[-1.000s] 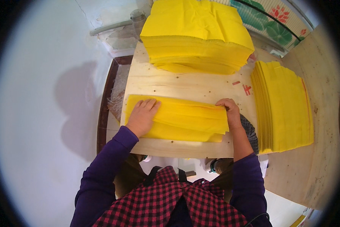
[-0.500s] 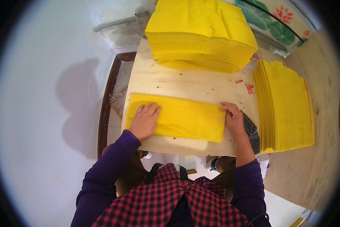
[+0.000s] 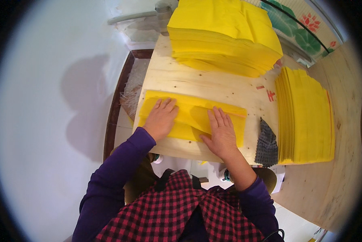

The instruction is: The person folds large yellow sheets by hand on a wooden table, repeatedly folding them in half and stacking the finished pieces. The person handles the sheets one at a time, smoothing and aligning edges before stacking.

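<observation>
A folded yellow cloth (image 3: 189, 117) lies flat along the near part of the wooden table (image 3: 213, 86). My left hand (image 3: 161, 119) rests flat on its left part, fingers stretched toward the far edge. Pressed on its right half is my right hand (image 3: 221, 133), fingers extended and thumb spread out to the left. Neither hand grips anything. Soft creases run across the cloth between the two hands, and part of its surface is hidden under them.
A tall stack of yellow cloths (image 3: 225, 36) stands at the table's far side. Another yellow stack (image 3: 310, 117) sits at the right. Between it and my right hand lies a dark grey textured cloth (image 3: 267, 145). Small red strips (image 3: 271, 95) lie near the right stack. A white wall (image 3: 48, 121) rises at left.
My right hand has left the cloth's right edge and moved left onto its surface, its fingers now straightened. My left hand stays on the left part. The whole view has shifted slightly.
</observation>
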